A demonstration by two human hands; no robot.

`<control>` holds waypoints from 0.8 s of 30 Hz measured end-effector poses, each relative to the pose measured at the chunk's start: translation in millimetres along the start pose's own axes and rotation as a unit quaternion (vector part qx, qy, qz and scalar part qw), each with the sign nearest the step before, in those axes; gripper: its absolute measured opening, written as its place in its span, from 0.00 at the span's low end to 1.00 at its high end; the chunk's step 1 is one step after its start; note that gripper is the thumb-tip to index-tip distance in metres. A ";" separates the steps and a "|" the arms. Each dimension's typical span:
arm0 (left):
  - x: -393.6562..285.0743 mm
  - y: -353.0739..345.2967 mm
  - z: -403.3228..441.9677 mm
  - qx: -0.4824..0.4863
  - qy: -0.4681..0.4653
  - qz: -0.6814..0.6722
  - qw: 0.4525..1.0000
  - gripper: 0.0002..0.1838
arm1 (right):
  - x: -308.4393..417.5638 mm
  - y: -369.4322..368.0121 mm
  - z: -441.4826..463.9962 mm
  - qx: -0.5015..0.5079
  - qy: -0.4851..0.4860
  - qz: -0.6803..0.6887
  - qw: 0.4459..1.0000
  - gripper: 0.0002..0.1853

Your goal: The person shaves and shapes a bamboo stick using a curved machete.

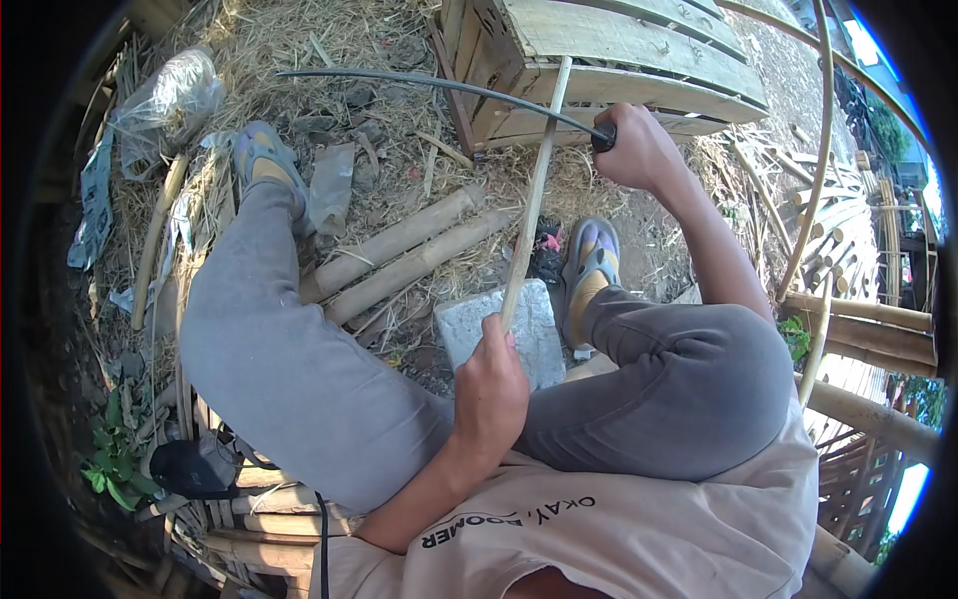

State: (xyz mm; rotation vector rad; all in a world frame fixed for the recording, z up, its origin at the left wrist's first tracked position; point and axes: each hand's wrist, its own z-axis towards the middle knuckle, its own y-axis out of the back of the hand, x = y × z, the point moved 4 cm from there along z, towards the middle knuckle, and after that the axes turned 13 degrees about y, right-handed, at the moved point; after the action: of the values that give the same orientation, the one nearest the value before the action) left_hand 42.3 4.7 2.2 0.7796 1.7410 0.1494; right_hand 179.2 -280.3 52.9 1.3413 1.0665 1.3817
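My left hand (491,384) is closed around the lower end of a split bamboo strip (532,210), just above my lap. The strip slants up and away, its far end in front of the wooden crate. In my right hand (642,148), the fingers wrap the dark handle of a machete (429,80), which has a long, thin, slightly curved blade. That blade points left and crosses the strip near its far end; whether they touch I cannot tell. Below the strip, between my feet, sits a pale stone block (459,324).
A slatted wooden crate (619,45) stands ahead. Two bamboo poles (419,255) lie on straw-strewn ground by the block. Clear plastic bags (175,105) are at the far left, a black object (195,467) is at the lower left, and stacked cut bamboo (838,235) is on the right.
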 end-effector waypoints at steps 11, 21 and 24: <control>0.3 4.6 -1.7 0.017 -0.012 0.038 0.999 0.07 | -44.3 9.7 -6.9 -0.073 -0.025 -0.040 0.996 0.09; 2.1 2.5 -0.1 0.005 -0.001 0.001 1.000 0.06 | -16.0 9.1 -17.2 -0.051 0.014 0.014 0.998 0.10; 0.7 2.2 -0.6 0.010 0.004 -0.017 1.000 0.07 | 2.3 9.5 -15.9 0.008 0.016 0.008 1.000 0.11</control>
State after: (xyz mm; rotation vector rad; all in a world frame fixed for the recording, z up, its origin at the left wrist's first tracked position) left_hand 42.6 7.0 2.9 0.7658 1.7640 0.1119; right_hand 163.0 -279.9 62.1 1.3467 1.0915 1.4130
